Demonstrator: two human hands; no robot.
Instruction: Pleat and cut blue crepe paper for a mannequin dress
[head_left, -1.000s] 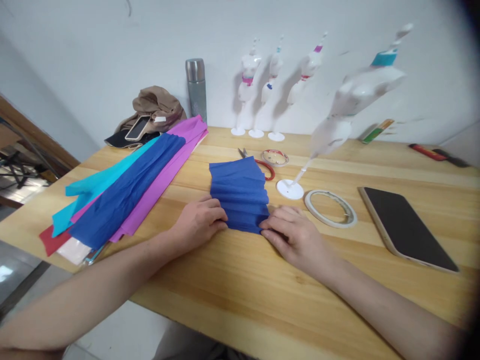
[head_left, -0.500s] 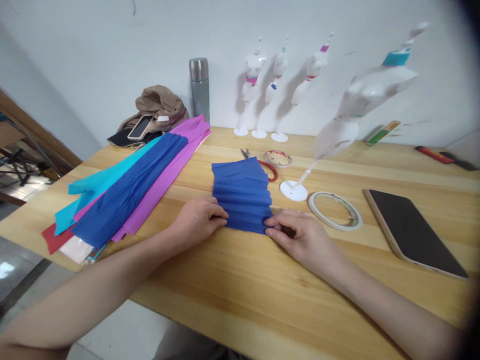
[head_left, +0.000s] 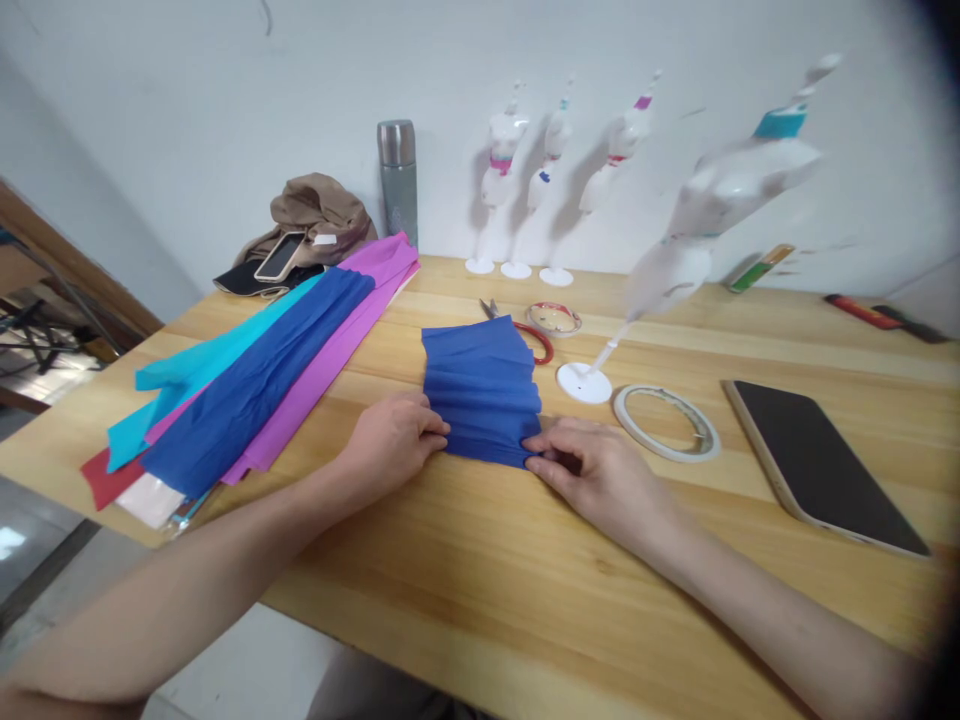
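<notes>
A blue sheet of crepe paper (head_left: 480, 375) lies on the wooden table, creased crosswise in several folds. My left hand (head_left: 397, 440) pinches its near left corner between thumb and fingers. At the near right corner, my right hand (head_left: 589, 465) grips the paper the same way. Red-handled scissors (head_left: 541, 345) lie just behind the sheet, partly covered by it. A roll of double-sided tape (head_left: 666, 424) rests flat to the right of the paper, beyond my right hand. Near it stands a white mini dress form (head_left: 694, 220) with a teal band at its neck.
Folded crepe paper strips (head_left: 247, 390) in blue, cyan and magenta lie at the left. Behind them are a brown cloth bag (head_left: 322, 205) and a thermos (head_left: 397, 180). Three smaller dress forms (head_left: 508, 150) stand by the wall. A large phone (head_left: 825, 465) lies at the right.
Almost nothing differs. The view has shifted very slightly, and both hands keep their pinch on the near corners of the blue crepe paper.
</notes>
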